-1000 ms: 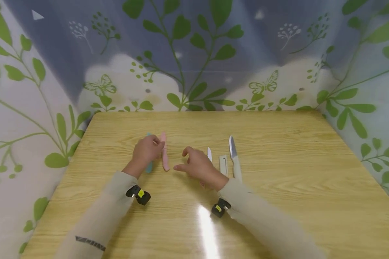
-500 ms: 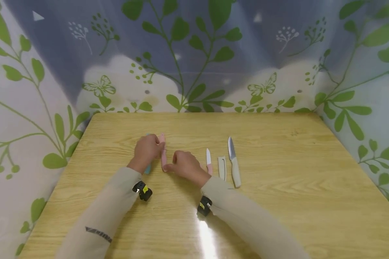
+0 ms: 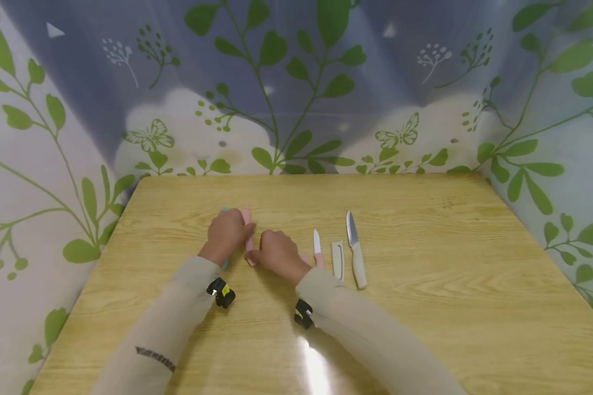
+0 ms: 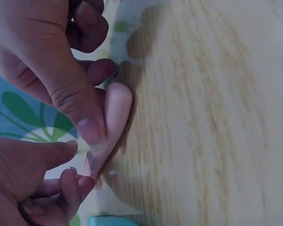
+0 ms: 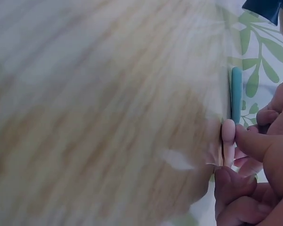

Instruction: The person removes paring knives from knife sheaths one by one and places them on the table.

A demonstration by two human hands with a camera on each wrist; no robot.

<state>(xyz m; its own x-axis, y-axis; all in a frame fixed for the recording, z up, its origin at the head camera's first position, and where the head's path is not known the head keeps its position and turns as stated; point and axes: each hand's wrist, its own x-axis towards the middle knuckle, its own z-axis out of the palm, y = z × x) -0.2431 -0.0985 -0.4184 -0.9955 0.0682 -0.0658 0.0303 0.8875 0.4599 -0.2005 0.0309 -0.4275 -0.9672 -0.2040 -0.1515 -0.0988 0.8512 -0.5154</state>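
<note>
A pink knife (image 3: 249,244) lies on the wooden table, a pink sheath (image 3: 246,213) over its blade end. My left hand (image 3: 225,233) pinches it by the sheath. Closer to me, my right hand (image 3: 279,253) pinches the handle; in the left wrist view its thumb presses the rounded pink handle (image 4: 118,106). The right wrist view shows the handle end (image 5: 228,131) between right thumb and fingers. A teal knife-shaped piece (image 5: 236,94) lies just left of the pink knife, mostly covered by my left hand in the head view.
Right of my hands lie a small pink-handled knife (image 3: 318,249), a cream sheath (image 3: 338,259) and a larger cream-handled knife (image 3: 357,258), both blades bare and pointing away. A pink piece (image 3: 304,258) shows partly behind my right hand. Leaf-patterned cloth (image 3: 296,99) hangs behind the table (image 3: 449,263).
My right hand has moved left and taken hold of the pink knife's handle, uncovering more of the small pink-handled knife. The left hand stays at the sheath end.
</note>
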